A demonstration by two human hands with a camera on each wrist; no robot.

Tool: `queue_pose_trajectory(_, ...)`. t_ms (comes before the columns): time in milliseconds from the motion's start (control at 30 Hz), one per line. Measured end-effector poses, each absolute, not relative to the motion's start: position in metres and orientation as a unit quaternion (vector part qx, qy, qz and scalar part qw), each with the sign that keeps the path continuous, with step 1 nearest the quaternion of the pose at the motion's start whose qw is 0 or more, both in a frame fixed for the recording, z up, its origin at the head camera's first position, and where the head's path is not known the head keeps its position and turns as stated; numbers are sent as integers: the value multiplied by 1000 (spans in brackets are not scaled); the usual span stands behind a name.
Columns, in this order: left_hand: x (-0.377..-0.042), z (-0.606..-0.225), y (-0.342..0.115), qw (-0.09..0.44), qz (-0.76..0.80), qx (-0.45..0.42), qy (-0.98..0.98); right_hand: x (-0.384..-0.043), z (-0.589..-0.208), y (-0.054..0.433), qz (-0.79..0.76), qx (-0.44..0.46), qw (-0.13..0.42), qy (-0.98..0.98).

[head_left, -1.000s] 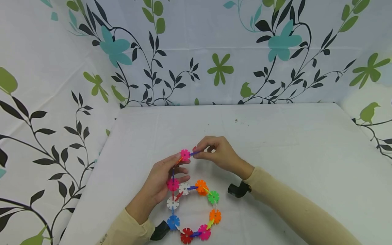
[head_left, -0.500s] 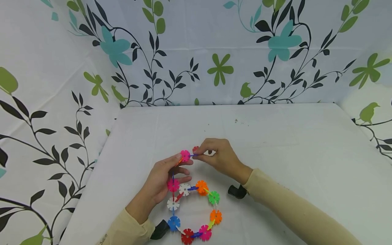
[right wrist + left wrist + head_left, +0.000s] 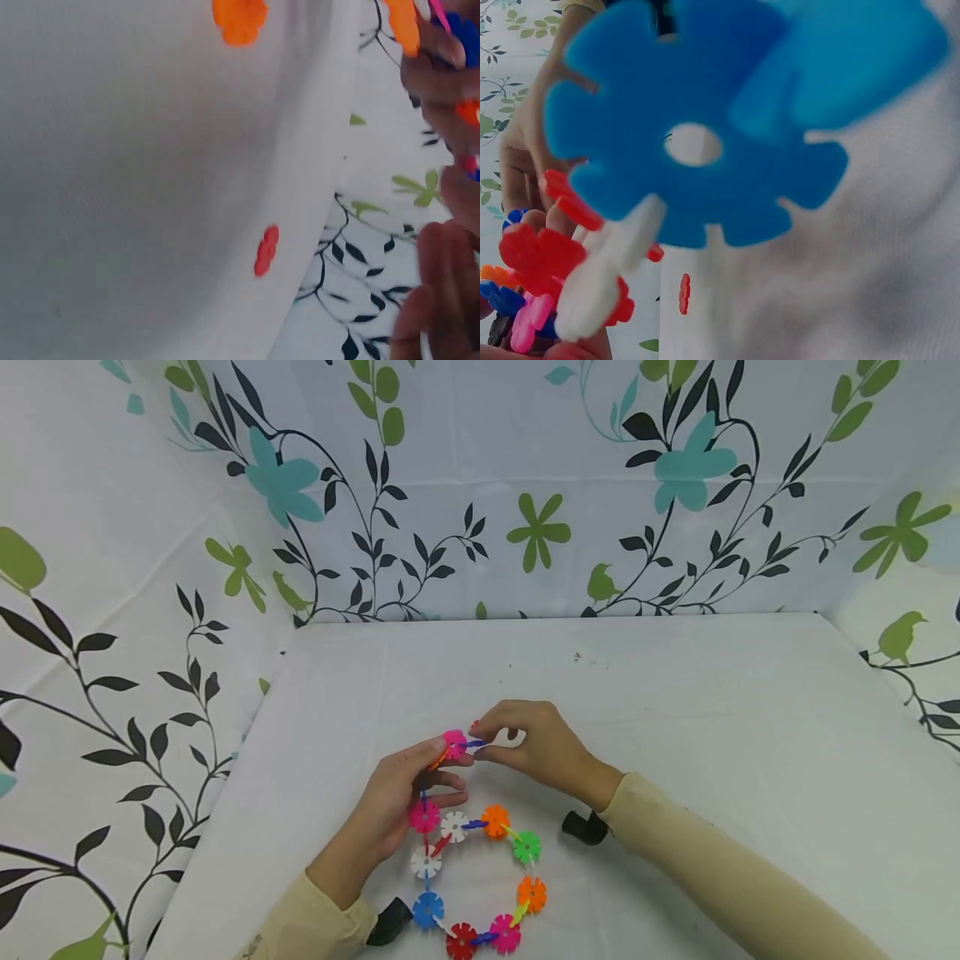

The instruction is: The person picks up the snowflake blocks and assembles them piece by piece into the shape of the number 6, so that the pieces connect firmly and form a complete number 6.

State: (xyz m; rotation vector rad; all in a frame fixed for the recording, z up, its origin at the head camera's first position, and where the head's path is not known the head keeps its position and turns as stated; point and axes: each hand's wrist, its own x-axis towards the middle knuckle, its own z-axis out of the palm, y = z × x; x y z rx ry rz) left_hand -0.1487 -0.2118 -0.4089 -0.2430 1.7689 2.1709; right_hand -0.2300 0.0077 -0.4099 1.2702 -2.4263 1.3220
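My left hand [image 3: 393, 793] grips the upper end of a chain of plastic snowflake discs, fingertips at a pink disc [image 3: 454, 744]. At that pink disc's side is a dark blue disc [image 3: 471, 744], seen edge-on, which my right hand [image 3: 536, 743] pinches between thumb and forefinger. Below the left hand the chain runs through another pink disc [image 3: 425, 817] into a ring of linked discs, including white [image 3: 426, 862], orange [image 3: 532, 894] and green [image 3: 527, 847]. A blue disc [image 3: 697, 142] of the chain looms large in the left wrist view, hiding part of the hands.
A loose red disc [image 3: 266, 251] lies on the white table [image 3: 675, 710] beyond the right hand, mostly hidden by it in the head view. A black wrist-worn piece [image 3: 585, 828] sits by the right cuff. Leaf-patterned cloth [image 3: 450, 485] hangs behind the table.
The dark blue disc and the pink disc have turned slightly, and the right thumb and forefinger stand a little wider apart. The ring has shifted slightly down and right in the head view.
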Motion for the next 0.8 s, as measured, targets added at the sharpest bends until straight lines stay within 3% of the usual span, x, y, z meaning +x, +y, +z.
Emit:
queue_pose_trajectory(233, -148, -408, -214, 156, 760, -103, 622, -253, -414, 14, 331, 338, -62, -879)
queue_pose_trajectory(367, -148, -409, -213, 158, 765, -111, 614, -257, -423, 9, 211, 368, -86, -902)
queue_pose_trajectory(567, -149, -410, -212, 155, 775, -131, 599, -253, -430, 4, 98, 425, -88, -896)
queue_pose_trajectory(800, -151, -413, -211, 160, 767, -133, 606, -252, -428, 10, 93, 380, -62, -918)
